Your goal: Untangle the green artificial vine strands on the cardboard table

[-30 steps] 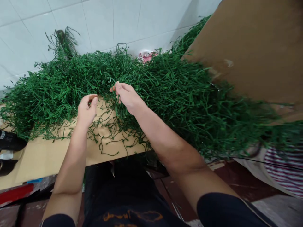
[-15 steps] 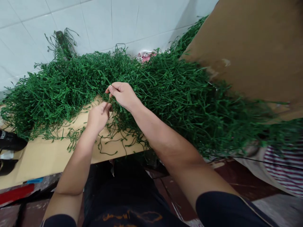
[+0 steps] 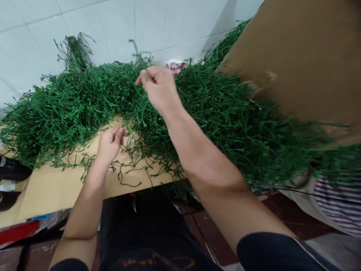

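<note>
The left hand is curled closed over cardboard; the right hand hovers above green stems, grip unclear.

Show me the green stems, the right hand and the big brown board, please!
Green stems (image 3: 79,101): head view, among the stems in their left part.
Right hand (image 3: 161,89): head view, on the back of the hand.
Brown board (image 3: 307,56): head view, on the middle of its flat face.
</note>
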Tool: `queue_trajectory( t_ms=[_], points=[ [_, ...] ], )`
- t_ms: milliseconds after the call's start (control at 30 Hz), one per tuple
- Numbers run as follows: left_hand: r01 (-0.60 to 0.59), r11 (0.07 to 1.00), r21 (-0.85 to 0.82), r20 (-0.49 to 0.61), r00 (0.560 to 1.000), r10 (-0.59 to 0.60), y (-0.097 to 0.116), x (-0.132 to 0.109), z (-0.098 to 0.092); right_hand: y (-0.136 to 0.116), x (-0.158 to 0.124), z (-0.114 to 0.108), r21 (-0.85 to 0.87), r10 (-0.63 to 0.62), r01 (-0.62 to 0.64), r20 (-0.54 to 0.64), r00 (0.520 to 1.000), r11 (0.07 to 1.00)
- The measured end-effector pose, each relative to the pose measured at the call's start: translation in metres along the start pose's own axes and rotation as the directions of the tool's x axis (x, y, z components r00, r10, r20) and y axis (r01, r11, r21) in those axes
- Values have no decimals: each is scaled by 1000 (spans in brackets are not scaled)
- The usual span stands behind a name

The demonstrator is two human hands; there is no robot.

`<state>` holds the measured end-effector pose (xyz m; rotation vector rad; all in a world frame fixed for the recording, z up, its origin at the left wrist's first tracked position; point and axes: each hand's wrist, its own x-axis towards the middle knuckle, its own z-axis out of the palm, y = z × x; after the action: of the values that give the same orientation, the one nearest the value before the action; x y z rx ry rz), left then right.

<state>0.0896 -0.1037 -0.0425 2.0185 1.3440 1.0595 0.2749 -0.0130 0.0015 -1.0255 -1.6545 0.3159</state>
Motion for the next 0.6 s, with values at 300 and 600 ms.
queue_trajectory(
  t_ms=[300,600],
  points=[
    [-9,973,-231,-51,999,-3,2,11,-2,-42,-34,6,256,155,-254,352,923,933],
    [-20,931,-364,-16,1000,16,4,12,-5,-49,-43,12,349,242,-458,514,823,817]
  ],
)
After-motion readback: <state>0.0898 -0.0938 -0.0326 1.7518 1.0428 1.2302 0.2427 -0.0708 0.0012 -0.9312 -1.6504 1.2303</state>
